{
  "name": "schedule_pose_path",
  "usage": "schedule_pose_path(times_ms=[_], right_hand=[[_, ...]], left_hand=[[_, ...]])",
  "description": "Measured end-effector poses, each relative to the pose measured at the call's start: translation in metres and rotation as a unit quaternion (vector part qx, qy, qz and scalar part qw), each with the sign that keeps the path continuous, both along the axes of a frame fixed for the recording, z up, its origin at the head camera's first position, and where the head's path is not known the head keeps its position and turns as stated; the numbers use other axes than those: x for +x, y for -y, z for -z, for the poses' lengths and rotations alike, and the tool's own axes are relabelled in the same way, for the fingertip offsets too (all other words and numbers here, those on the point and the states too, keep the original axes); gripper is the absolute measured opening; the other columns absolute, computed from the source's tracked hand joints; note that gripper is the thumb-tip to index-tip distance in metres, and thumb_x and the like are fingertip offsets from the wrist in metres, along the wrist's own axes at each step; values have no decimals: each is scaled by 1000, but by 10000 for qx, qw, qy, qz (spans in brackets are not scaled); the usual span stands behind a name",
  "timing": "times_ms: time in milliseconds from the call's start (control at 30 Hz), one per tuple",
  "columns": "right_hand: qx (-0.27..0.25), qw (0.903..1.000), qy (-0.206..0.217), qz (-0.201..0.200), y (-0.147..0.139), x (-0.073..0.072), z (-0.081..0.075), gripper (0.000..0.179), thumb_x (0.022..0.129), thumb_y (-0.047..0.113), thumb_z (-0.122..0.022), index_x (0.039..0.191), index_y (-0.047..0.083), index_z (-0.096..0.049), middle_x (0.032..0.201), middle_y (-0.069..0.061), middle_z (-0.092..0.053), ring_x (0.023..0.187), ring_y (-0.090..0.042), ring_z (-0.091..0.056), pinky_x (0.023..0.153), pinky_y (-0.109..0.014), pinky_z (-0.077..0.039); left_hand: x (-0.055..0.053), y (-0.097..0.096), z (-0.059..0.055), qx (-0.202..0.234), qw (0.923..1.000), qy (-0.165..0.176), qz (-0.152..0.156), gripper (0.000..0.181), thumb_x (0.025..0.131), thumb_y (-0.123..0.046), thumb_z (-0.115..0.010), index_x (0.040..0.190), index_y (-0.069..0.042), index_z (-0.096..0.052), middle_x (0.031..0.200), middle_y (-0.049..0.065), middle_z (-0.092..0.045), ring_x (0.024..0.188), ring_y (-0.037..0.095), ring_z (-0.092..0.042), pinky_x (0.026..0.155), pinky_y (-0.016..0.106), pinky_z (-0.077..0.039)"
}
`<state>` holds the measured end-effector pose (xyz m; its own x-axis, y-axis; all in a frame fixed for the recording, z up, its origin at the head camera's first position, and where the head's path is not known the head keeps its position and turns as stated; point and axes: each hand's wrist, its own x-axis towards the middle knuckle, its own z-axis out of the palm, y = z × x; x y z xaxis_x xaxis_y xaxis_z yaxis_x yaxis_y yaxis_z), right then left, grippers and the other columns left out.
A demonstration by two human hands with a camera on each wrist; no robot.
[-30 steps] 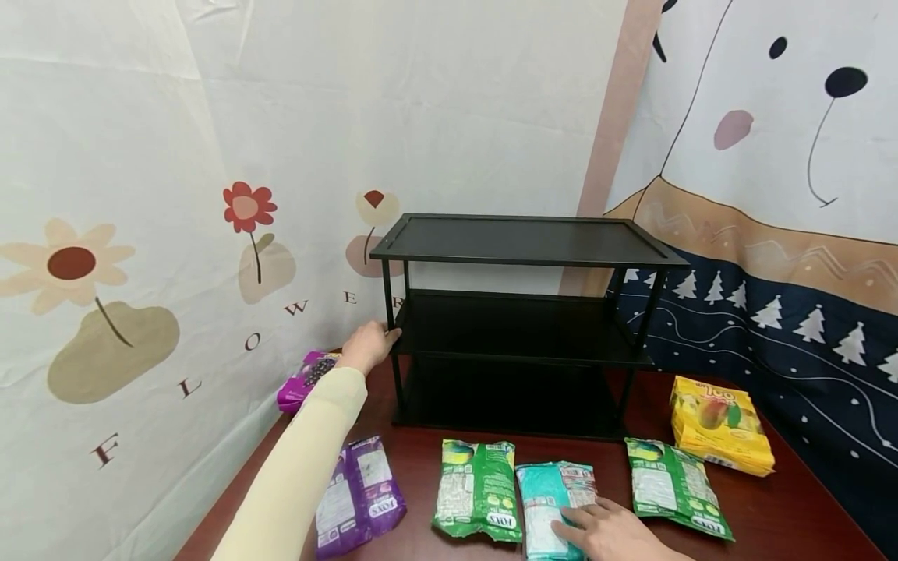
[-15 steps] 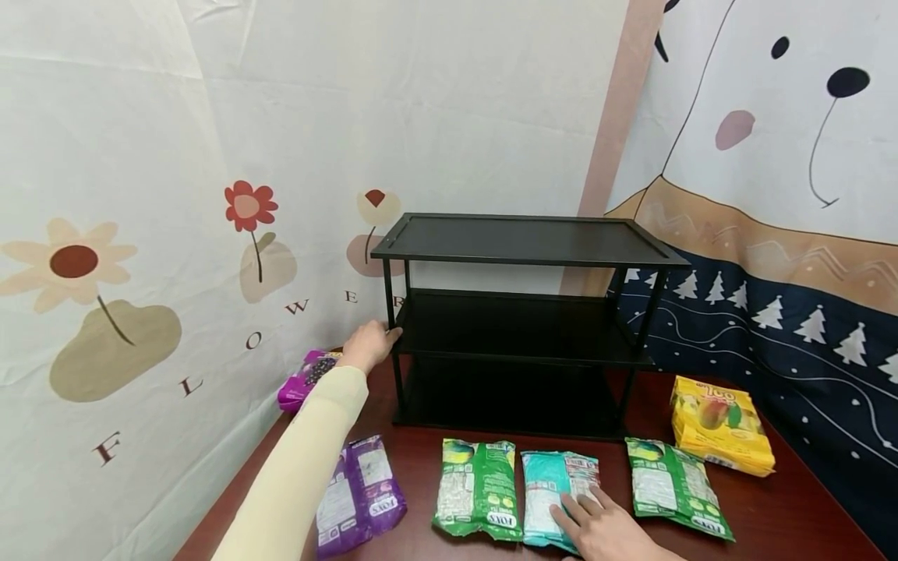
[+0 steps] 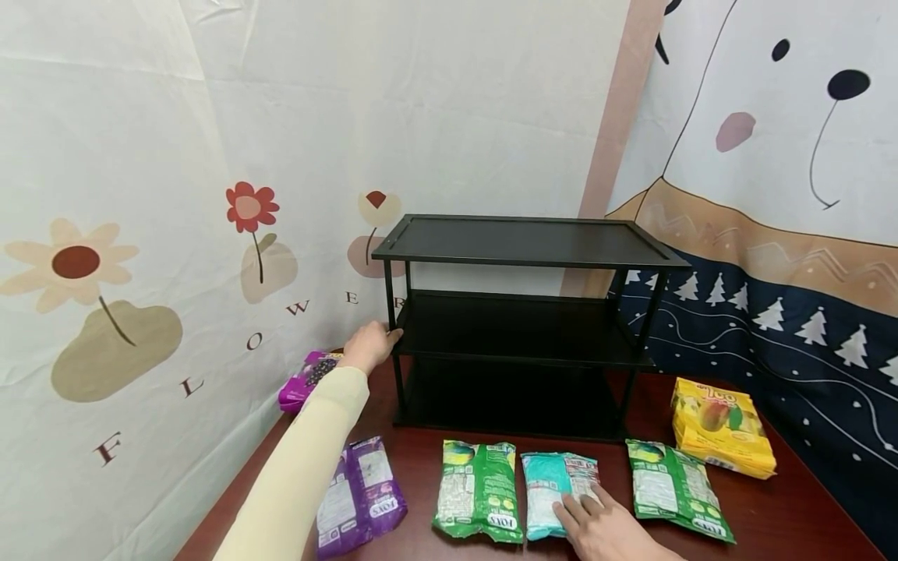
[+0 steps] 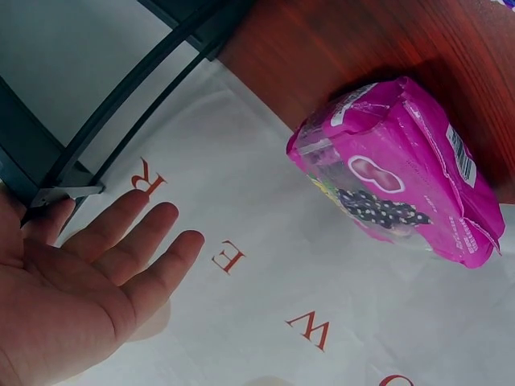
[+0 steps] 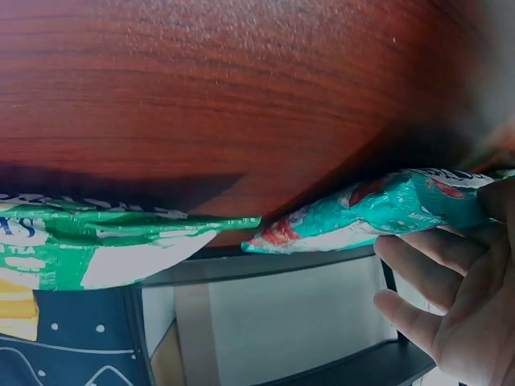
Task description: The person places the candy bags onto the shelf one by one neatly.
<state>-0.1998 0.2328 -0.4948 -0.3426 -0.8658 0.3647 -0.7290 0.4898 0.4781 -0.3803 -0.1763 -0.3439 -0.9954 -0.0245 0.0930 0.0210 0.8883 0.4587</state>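
Observation:
A black three-tier shelf rack [image 3: 522, 319] stands on the table. My left hand [image 3: 368, 347] holds its front left post at the middle shelf, thumb on the shelf edge; the left wrist view shows the other fingers [image 4: 161, 265] extended away from the rack. My right hand [image 3: 602, 526] rests on a teal snack bag [image 3: 550, 487] lying in front of the rack. In the right wrist view its fingers [image 5: 414, 269] lie nearly straight over the bag, the thumb by the near end.
Left of the teal bag lie a green bag [image 3: 479, 491] and a purple bag [image 3: 365, 495]. Another green bag [image 3: 673, 487] lies right, before a yellow pack [image 3: 722, 425]. A magenta pack [image 4: 402, 177] sits left of the rack. Printed cloth [image 3: 491, 101] hangs behind.
The teal bag has shifted slightly right and turned straighter under my right hand, which moved a little with it. My left hand has stayed on the rack.

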Motion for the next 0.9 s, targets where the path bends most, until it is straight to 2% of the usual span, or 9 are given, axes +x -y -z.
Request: schedule_pose_path(times_ms=[67,233,333,400,500,600,667,767,900], right_hand=[[-44,9999,138,13,1,0,-4,34,91,39,-70,108,10,-71,96,-2,-70,72,-10,-64,69,-39,-57],[-117,9978,596,269,1,2,-20,36,86,32,-76,112,8,-70,98,-2,-71,74,-11,-67,73,-42,-56],[-205,9969,612,448,2,1,-32,33,86,24,-76,115,8,-71,100,-3,-73,77,-14,-69,74,-43,-56],[-375,9970,471,494,2,-1,-38,27,90,20,-71,114,7,-71,100,-3,-73,76,-15,-69,72,-41,-56],[-725,9958,290,488,2,-5,-46,21,92,16,-68,110,7,-73,97,-2,-73,69,-12,-68,64,-34,-55],[-947,9930,374,599,2,-8,-54,19,90,13,-69,108,8,-73,95,-1,-73,65,-10,-66,60,-30,-52],[-1012,9898,619,789,3,-8,-60,21,86,11,-72,107,8,-74,95,0,-74,66,-10,-65,59,-29,-52],[-1098,9828,1063,1038,4,-8,-70,19,87,10,-70,105,9,-74,94,2,-73,69,-10,-66,57,-28,-52],[-1439,9690,1694,1080,2,-10,-82,9,88,7,-68,93,14,-72,77,11,-66,58,-1,-55,47,-23,-41]], left_hand=[[0,0,0,-12,10000,-8,14,54,106,-38,-42,144,0,-50,141,25,-52,125,44,-51,96,58,-44],[1,0,-1,14,10000,-10,4,54,106,-38,-43,143,-1,-51,139,25,-53,124,44,-52,96,58,-43],[2,-1,-1,15,10000,-35,20,52,105,-38,-44,141,-2,-54,136,24,-56,122,43,-54,95,58,-44],[2,-1,-1,-2,10000,-56,29,51,106,-37,-44,140,-2,-55,134,24,-58,120,43,-56,94,58,-45],[2,-2,-1,-37,9999,-83,43,49,106,-36,-45,138,-1,-57,132,24,-59,118,42,-58,93,57,-46],[3,-1,-1,-41,9999,-88,38,49,106,-36,-45,138,0,-57,132,24,-59,117,42,-58,93,57,-46],[3,-1,-1,-54,9999,-96,50,49,106,-36,-45,138,0,-57,132,25,-59,117,43,-57,93,58,-46],[3,-1,-1,-27,10000,-76,44,50,106,-37,-44,139,-1,-56,133,24,-58,118,43,-57,94,58,-45],[3,-1,-1,-23,10000,-57,26,51,106,-38,-44,139,-1,-56,134,24,-58,119,43,-56,95,58,-45]])
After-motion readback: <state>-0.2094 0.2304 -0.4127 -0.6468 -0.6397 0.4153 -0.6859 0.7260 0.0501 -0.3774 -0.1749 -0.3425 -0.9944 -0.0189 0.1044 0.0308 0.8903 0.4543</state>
